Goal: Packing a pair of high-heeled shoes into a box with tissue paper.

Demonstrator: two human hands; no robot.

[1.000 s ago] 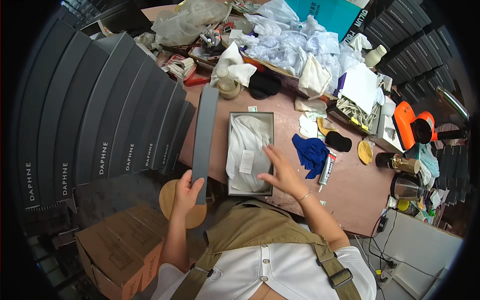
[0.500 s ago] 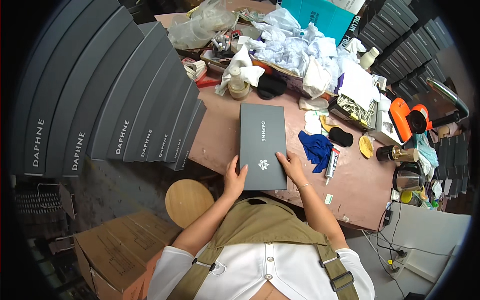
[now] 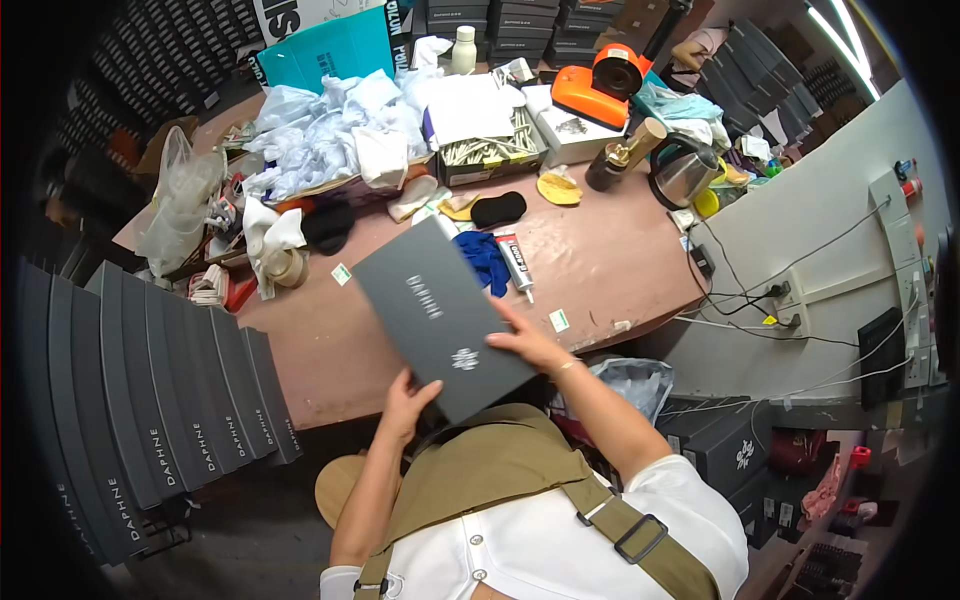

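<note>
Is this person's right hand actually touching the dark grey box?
Touching. The head view shows the right hand at the side of the dark grey box, its thumb overlapping the top face.

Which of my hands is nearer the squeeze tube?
Right. Your right hand is just below the squeeze tube in the picture; your left hand lies farther below and left.

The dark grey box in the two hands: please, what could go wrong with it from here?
The left hand and right hand have their grip on the near half of the dark grey box, so its far end might dip. Its right edge appears close to the blue cloth and the tube, and could push them if it swings.
</note>
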